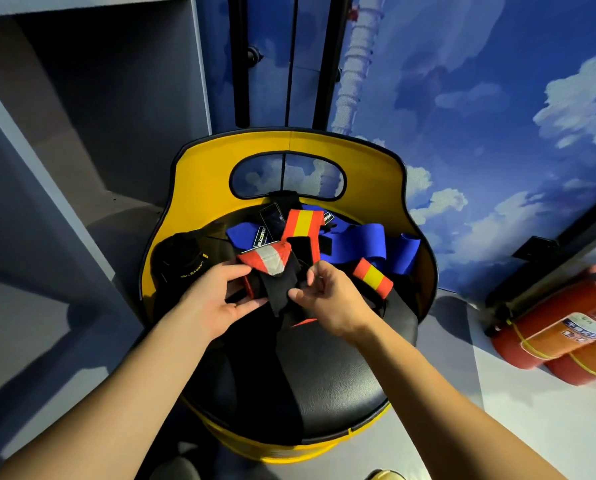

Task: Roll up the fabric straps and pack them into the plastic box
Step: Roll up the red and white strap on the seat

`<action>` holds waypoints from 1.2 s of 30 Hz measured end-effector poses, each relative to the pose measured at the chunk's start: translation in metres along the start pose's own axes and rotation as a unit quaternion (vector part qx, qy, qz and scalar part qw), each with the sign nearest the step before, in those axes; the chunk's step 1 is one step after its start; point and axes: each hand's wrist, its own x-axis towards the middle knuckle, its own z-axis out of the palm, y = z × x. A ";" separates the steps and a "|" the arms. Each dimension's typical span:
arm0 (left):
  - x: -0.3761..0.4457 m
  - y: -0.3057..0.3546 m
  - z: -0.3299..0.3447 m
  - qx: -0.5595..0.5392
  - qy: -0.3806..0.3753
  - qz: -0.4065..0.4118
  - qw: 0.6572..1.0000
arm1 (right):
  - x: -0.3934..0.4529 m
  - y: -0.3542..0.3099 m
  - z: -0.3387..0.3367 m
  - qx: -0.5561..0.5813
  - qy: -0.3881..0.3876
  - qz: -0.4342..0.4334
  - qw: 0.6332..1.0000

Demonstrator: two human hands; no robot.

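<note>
both forearms reached in over the black seat of the chair (324, 386), the landmark here. above the seat's middle, the left hand (213, 303) held a black strap with an orange and grey end (268, 268), thumb on top and fingers curled beneath it. just right of it, the right hand (327, 296) pinched the same strap's black edge between thumb and fingertips, the other fingers curled loosely. the strap sat lifted a little over the seat, between the two hands. farther back on the seat, against the yellow backrest (206, 174), lay a heap of blue straps (362, 244) and orange and yellow straps (303, 223), with a black bundle (185, 254) at the seat's left edge. right of the chair, on the floor by the cloud-painted wall, lay orange fire extinguishers (566, 323). no plastic box could be made out.
</note>
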 end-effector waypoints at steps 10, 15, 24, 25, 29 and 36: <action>-0.009 0.001 0.000 -0.004 -0.017 -0.050 0.999 | 0.000 0.011 0.012 -0.163 0.193 -0.155 0.955; -0.009 0.002 0.003 0.033 -0.021 -0.029 0.999 | -0.002 0.000 0.013 0.002 0.089 0.035 0.995; -0.013 -0.008 0.006 0.207 -0.052 0.170 0.962 | 0.000 -0.024 -0.004 0.350 -0.078 0.262 0.896; -0.015 -0.010 0.006 0.236 -0.066 0.195 0.950 | 0.000 -0.023 -0.004 0.336 -0.084 0.257 0.902; -0.019 -0.008 0.003 0.316 -0.123 0.243 0.909 | 0.002 -0.016 -0.001 0.316 -0.080 0.238 0.915; -0.019 -0.005 -0.004 0.277 -0.150 0.215 0.924 | 0.000 -0.013 0.001 0.367 -0.065 0.136 0.918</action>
